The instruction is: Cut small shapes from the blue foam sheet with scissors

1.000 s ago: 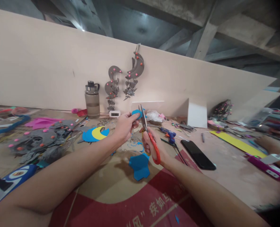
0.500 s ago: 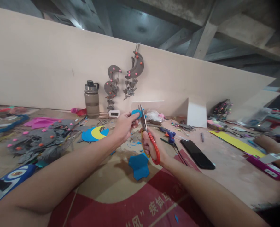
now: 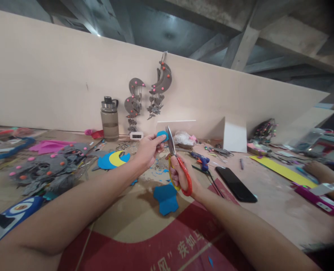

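My left hand [image 3: 150,150] pinches a small blue felt piece [image 3: 161,134] between thumb and fingers, above the middle of the table. Close to its right edge are the blades of the scissors [image 3: 170,141], pointing up; I cannot tell whether they touch the felt. My right hand [image 3: 181,172] is closed around the red and yellow handles. Below the hands, on brown board, lie several blue felt pieces [image 3: 166,199] and small blue scraps. To the left, a yellow crescent [image 3: 117,159] rests on a larger blue piece.
A drink bottle [image 3: 110,119] stands against the wall board. At right lie a black phone [image 3: 235,184], a blue glue gun [image 3: 201,160] and a yellow strip [image 3: 282,171]. Grey felt pieces [image 3: 50,163] are heaped at left. Another person's hand [image 3: 319,171] is at far right.
A small blue bit that stuck out right of the scissor blades no longer shows there. The handles have spread slightly, while both hands stay in nearly the same place.
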A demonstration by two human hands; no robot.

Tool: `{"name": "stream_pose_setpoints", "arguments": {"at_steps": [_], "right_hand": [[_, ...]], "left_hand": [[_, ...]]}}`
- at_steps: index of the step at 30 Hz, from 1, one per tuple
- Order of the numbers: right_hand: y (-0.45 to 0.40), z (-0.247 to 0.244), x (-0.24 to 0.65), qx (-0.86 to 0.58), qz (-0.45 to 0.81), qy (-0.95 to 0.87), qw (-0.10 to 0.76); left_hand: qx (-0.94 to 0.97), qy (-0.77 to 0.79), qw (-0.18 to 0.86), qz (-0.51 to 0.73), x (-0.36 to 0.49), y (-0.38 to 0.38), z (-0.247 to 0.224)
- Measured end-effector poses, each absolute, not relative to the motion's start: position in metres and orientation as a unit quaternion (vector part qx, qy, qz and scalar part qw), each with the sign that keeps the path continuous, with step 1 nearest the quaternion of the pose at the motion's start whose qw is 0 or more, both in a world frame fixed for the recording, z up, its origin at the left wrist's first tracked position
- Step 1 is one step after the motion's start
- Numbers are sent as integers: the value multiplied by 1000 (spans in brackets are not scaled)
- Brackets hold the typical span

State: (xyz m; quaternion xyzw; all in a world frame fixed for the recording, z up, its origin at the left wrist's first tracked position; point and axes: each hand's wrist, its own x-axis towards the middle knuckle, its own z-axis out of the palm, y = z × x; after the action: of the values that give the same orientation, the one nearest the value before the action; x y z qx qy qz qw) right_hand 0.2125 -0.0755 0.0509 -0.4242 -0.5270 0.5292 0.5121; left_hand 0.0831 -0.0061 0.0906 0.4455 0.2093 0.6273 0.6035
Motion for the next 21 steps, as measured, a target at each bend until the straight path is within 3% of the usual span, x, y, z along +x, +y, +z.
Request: {"name": "stream_pose_setpoints", "arguments": {"at_steps": [9,21], "right_hand": [[-70,62,218,-388,408,-627,538],[-76,67,216,-388,454,-625,503]], "left_hand": [[471,237,615,587,80,-10,94],[508,217,614,563,77,-12,96]]}}
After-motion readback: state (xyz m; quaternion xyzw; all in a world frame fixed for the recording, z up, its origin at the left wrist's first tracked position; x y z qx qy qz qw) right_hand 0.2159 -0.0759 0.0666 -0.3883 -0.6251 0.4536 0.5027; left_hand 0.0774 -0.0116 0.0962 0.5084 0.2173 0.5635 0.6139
